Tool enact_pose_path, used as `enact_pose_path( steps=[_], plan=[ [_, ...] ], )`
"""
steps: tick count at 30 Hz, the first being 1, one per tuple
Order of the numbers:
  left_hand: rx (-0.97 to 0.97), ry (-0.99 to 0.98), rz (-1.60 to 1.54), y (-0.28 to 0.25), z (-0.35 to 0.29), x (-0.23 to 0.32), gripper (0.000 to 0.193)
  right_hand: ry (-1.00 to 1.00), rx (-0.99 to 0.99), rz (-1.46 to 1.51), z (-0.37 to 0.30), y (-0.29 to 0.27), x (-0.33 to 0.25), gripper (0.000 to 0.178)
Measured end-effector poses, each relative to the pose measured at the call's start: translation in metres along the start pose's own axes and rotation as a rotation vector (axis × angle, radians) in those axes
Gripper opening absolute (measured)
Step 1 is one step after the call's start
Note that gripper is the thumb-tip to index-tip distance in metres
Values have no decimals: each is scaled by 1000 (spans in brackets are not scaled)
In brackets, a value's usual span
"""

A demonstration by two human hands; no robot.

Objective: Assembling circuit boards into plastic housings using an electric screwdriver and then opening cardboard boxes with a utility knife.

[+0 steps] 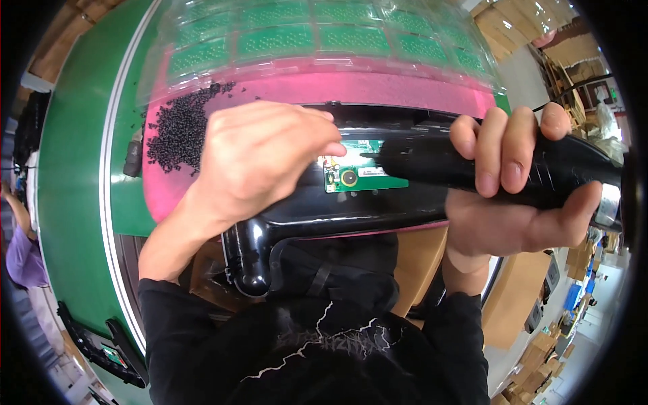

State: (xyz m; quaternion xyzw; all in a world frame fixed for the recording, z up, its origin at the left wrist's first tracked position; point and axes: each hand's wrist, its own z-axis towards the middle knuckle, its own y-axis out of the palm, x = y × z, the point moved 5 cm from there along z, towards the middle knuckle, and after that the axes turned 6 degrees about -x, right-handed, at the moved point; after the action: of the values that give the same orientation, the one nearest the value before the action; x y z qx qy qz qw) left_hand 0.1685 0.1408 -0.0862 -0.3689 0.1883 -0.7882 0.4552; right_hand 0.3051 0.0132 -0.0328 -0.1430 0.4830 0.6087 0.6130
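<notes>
Left hand (260,158), in the head view, has its fingers curled together, thumb and forefinger meeting beside the upper-left part of the green circuit board (378,181); whether a small piece is pinched between them I cannot tell. The right hand (503,219) is clamped around a black tapered tool (432,158), probably a driver, its narrow end pointing left over the board, toward the other hand. Whether that tip touches anything is unclear. The board lies within the long black housing (364,216), in front of the person and partly over the pink mat (459,101) on the green counter (74,169). Small black pieces (179,131), apparently screws, lie heaped on the mat to the left.

Fastening the board into the housing looks like the step in hand. The next move seems to call for lining the tip up squarely while the left fingertips keep clear.
</notes>
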Motion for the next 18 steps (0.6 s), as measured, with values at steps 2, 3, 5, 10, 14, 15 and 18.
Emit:
enact_pose_path(
  steps=[2,3,5,10,14,15,18],
  plan=[
    [23,-110,-56,-1,3,-5,10,24,-11,-94,0,-12,-5,46],
    [-8,-140,-107,6,1,-7,10,34,-3,-143,0,-19,-5,46],
    [-147,-195,-173,19,-1,-10,11,53,38,-211,0,-31,-3,45],
    [-453,-219,-288,36,-4,-11,14,70,125,-273,0,-42,5,38],
    [-496,-183,-277,44,-7,-13,15,63,84,-257,0,-46,9,34],
    [-495,-186,-278,45,-8,-13,15,65,83,-256,0,-47,10,34],
    [-538,-211,-266,50,-10,-17,16,74,76,-277,1,-49,14,33]
  ],
)
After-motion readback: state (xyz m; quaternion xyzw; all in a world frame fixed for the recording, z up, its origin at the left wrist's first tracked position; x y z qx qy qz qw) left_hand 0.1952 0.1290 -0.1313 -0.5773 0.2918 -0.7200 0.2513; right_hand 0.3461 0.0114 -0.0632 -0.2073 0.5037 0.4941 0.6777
